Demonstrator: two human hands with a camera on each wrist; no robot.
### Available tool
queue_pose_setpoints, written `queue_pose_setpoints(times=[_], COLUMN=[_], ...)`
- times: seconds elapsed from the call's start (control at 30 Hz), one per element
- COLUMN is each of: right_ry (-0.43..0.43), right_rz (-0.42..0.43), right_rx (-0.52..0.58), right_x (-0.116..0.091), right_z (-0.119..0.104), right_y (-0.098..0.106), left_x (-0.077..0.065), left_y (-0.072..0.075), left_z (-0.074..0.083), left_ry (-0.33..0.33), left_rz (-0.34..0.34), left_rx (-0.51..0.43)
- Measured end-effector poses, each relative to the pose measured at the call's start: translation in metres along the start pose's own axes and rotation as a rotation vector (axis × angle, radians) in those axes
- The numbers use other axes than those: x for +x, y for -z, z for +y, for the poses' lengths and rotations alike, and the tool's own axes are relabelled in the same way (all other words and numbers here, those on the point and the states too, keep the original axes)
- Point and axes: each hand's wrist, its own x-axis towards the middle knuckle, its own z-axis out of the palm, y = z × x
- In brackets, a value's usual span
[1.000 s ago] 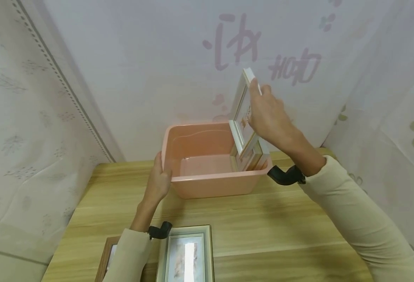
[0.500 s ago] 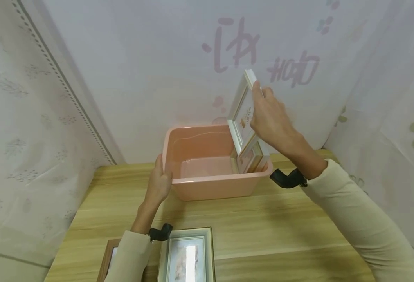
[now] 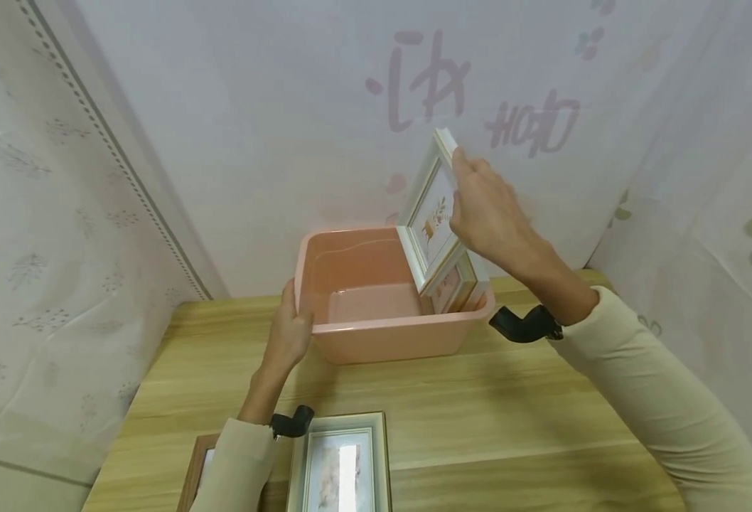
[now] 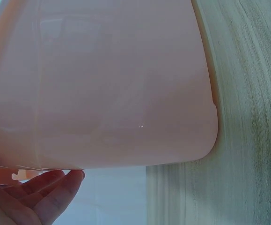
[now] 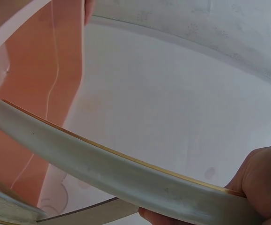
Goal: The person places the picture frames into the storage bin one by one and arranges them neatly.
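White frame [image 3: 428, 220] swings picture-left, likely unsettled, fingers of my right hand [image 3: 487, 210] clamping it, my left hand [image 3: 288, 328] gripping the tub [image 3: 389, 343].

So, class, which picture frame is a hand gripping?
The white frame reaching highest above the pink tub: the right hand grips its edge, while no hand grips the others.

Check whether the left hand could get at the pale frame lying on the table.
Probably yes, if the left hand releases the pink basin it grips: the pale frame lies nearby, with nothing seen resting on it.
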Motion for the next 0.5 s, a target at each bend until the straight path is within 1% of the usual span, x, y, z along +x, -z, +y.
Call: queue_pose_setpoints(times=[0.3,0.5], right_ry=[0.009,0.026], right_rz=[-0.031,-0.04], right_rx=[0.026,0.059], right_x=[0.0014,0.0022], right_z=[-0.0072,-0.0074], right_y=[-0.0029,-0.0071], left_x=[0.0,-0.0003], left_y=[0.0007,0.0011], left_z=[0.0009,0.0012], left_ry=[-0.01,-0.02], left_rz=[-0.006,-0.005], left_rx=[0.0,-0.003])
